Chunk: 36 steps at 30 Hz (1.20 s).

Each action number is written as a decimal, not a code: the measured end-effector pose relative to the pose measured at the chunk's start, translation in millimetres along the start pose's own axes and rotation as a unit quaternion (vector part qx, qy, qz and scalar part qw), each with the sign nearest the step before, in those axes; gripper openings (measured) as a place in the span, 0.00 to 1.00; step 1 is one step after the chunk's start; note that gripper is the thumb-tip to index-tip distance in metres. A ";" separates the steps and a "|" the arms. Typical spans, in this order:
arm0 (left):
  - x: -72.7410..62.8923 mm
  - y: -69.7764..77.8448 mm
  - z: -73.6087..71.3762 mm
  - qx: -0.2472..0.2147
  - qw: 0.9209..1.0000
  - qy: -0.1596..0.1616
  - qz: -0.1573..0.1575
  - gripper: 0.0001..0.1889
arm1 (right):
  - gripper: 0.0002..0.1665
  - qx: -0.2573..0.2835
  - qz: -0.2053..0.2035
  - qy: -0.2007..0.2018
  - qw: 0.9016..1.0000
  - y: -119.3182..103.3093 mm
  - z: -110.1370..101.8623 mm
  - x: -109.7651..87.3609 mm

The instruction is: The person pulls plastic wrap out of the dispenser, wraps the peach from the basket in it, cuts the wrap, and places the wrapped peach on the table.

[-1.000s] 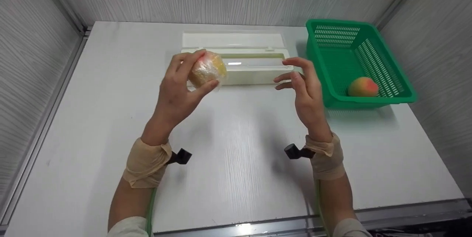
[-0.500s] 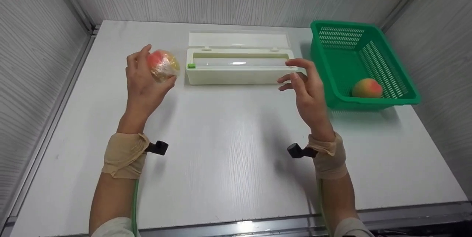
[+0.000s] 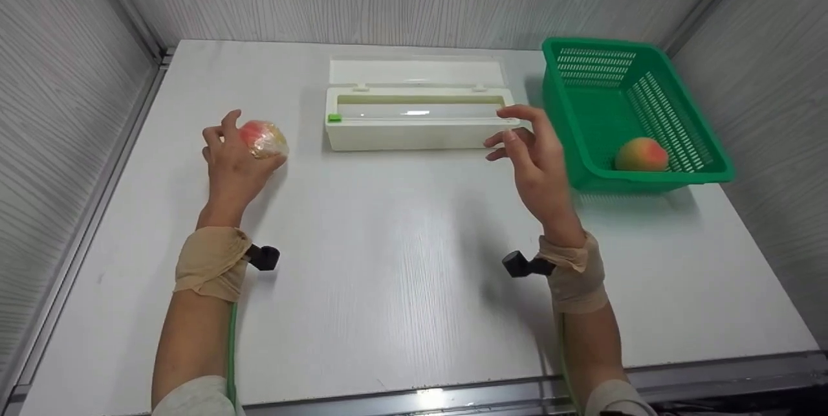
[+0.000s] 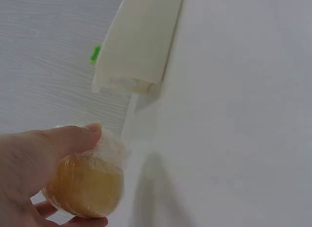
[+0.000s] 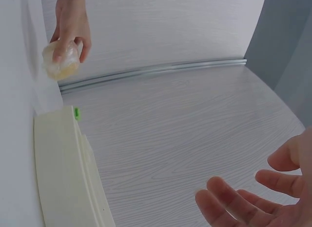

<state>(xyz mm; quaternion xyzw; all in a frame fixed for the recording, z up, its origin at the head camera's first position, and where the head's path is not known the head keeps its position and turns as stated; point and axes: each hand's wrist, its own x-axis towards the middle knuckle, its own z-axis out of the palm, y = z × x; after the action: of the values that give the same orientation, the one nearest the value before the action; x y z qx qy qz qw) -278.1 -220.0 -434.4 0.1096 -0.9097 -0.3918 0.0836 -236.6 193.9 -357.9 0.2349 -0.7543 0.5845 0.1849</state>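
Note:
A peach (image 3: 266, 140) wrapped in clear cling film, red and yellow, is at the left of the table. My left hand (image 3: 234, 160) grips it, with the thumb on the near side. In the left wrist view the wrapped peach (image 4: 87, 185) shows its orange-yellow underside, and whether it touches the table I cannot tell. My right hand (image 3: 538, 170) hovers with bent, spread fingers and holds nothing. Nearest to it is the right end of a white cling film dispenser box (image 3: 414, 136), whose lid stands raised behind the roll. A green slider (image 3: 334, 118) sits at the box's left end.
At the back right stands a green plastic basket (image 3: 582, 173) with slotted walls. One bare peach (image 3: 642, 154) lies in its near right corner. Panel walls enclose the white table (image 3: 401, 261) at the back and sides.
My left hand has carried the wrapped peach left, away from in front of the dispenser, then lowered it towards the table. The right hand has stayed nearly still.

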 end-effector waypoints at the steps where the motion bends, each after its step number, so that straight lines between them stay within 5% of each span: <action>1: -0.2 -2.9 1.7 0.006 1.000 -0.003 0.001 0.54 | 0.16 0.000 0.000 0.000 1.000 0.1 -0.2 -0.1; 9: -1.3 -15.1 12.6 0.049 0.999 -0.001 0.021 0.51 | 0.15 -0.010 -0.005 0.000 1.000 -0.6 -2.3 0.2; 16: -1.0 -18.0 12.2 0.082 0.996 -0.032 0.018 0.47 | 0.15 -0.023 0.000 -0.001 1.000 -1.4 -3.7 -2.4; 27: -1.1 -25.1 25.2 0.027 0.999 0.029 0.022 0.48 | 0.15 -0.023 -0.011 -0.012 1.000 -0.5 -4.2 -7.8; 36: -7.4 -17.2 20.3 0.000 0.999 0.022 0.050 0.55 | 0.14 -0.032 -0.013 -0.005 0.999 -1.2 -7.2 -7.3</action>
<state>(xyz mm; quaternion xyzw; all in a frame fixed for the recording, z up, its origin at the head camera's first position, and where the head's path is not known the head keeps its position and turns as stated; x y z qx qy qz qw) -273.5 -215.5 -461.3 0.0732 -0.9120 -0.3844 0.1232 -229.9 201.6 -359.2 0.2417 -0.7703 0.5567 0.1957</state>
